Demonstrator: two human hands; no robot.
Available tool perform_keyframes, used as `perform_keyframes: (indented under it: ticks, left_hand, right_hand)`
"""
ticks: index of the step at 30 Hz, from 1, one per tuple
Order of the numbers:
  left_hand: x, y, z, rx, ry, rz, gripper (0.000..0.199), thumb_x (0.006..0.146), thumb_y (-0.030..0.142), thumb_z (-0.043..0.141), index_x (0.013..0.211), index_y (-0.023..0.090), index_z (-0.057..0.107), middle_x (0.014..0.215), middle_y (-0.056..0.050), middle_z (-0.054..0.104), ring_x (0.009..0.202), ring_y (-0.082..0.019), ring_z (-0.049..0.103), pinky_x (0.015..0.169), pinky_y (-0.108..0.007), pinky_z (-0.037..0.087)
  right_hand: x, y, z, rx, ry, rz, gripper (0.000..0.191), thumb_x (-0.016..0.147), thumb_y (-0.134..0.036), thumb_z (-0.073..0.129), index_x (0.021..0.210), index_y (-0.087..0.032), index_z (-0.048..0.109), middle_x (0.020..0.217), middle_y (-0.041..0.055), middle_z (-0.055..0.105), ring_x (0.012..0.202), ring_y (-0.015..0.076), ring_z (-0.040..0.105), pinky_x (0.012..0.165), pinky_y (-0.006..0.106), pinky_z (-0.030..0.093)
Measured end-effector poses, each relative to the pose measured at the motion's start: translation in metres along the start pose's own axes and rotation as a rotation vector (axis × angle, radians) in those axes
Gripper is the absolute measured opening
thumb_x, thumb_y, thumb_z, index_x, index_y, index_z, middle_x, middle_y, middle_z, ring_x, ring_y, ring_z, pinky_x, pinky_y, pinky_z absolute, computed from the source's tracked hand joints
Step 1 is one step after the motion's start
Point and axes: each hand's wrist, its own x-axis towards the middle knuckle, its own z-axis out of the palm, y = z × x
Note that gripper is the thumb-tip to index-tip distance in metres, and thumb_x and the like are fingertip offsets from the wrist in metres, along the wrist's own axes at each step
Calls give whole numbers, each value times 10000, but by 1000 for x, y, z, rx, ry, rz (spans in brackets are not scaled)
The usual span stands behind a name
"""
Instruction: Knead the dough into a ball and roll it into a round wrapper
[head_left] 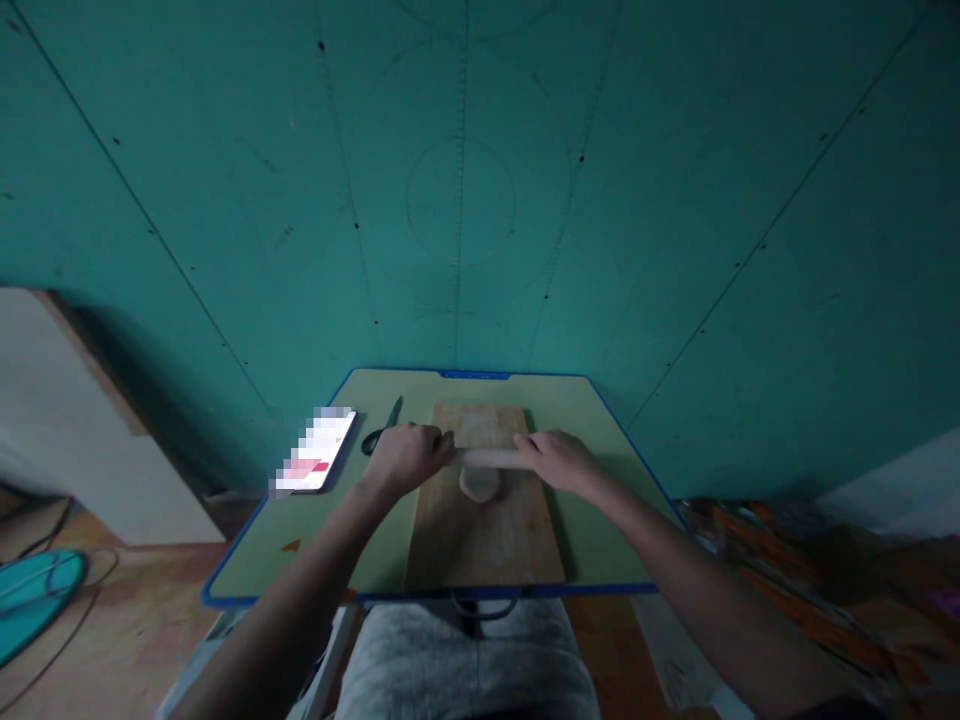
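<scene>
A pale rolling pin (491,458) lies crosswise over a wooden cutting board (491,550). My left hand (411,455) is closed round its left end, and my right hand (556,458) grips the right end. Under and just in front of the pin is a small, roundish, flattened lump of dough (480,484), partly covered by the pin. Left of the board, close beyond my left hand, lies a pair of scissors (381,432) with dark handles, partly hidden by that hand.
The board rests on a small pale-green table (607,540) with a blue rim, against a green wall (480,200). A phone with a lit screen (319,450) lies at the table's left edge. A white panel (97,420) leans at the left; clutter (810,580) covers the floor at right.
</scene>
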Motion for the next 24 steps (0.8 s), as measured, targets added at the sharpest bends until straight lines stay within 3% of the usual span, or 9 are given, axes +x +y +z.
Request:
perform_keyframes:
  ticks: [4, 9, 16, 24]
  left_hand:
    - [14, 0, 5, -7, -9, -40, 489, 978, 405, 313, 950, 183, 747, 931, -129, 776, 905, -265, 732, 758, -324, 505]
    - [13, 2, 19, 2, -30, -104, 441, 978, 373, 324, 1090, 161, 694, 943, -136, 773, 888, -264, 739, 732, -315, 509]
    - [9, -1, 32, 6, -41, -114, 557, 978, 409, 283, 859, 154, 765, 909, -177, 765, 905, -317, 734, 762, -364, 510]
    - [6, -1, 39, -101, -45, -107, 543, 985, 384, 289, 841, 117, 740, 898, -225, 741, 927, -357, 714, 777, -417, 495]
  right_hand:
    - [16, -1, -5, 25, 0, 77, 483, 1043, -385, 299, 1147, -165, 716, 1082, 145, 752, 1003, 237, 699, 802, 290, 463]
    - [26, -3, 13, 29, 20, 99, 437, 1025, -347, 335, 1092, -179, 734, 1098, 131, 753, 1015, 233, 698, 812, 286, 460]
    - [24, -8, 31, 17, 82, 164, 481, 1024, -323, 292, 1029, -173, 749, 1056, 143, 758, 983, 245, 707, 820, 318, 454]
    - [27, -9, 46, 48, 230, 252, 436, 1000, -336, 355, 958, -196, 766, 977, 123, 774, 906, 241, 722, 779, 312, 456]
